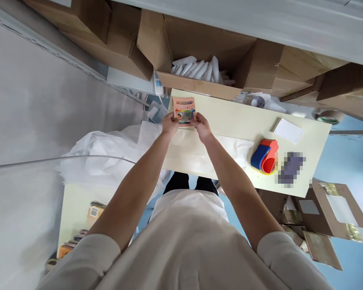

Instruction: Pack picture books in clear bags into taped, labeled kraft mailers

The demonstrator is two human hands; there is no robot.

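Both hands grip a small pink-orange booklet (184, 105) with a colourful printed cover, above the far left part of the cream table (230, 121). My left hand (170, 124) pinches its lower left edge, the thumb on the cover. At the lower right edge my right hand (203, 125) is closed in the same way. The fingers underneath are hidden. Beneath and to the right of the hands, a white sheet (237, 147) of thin wrapping lies across the tabletop.
An open cardboard box (199, 88) of white wrapped packets stands behind the table. A red and blue tape dispenser (264, 156), a stack of white cards (288, 129) and a pixelated object (291, 168) lie right. White sheeting (105, 149) heaps left; cartons (329, 205) sit lower right.
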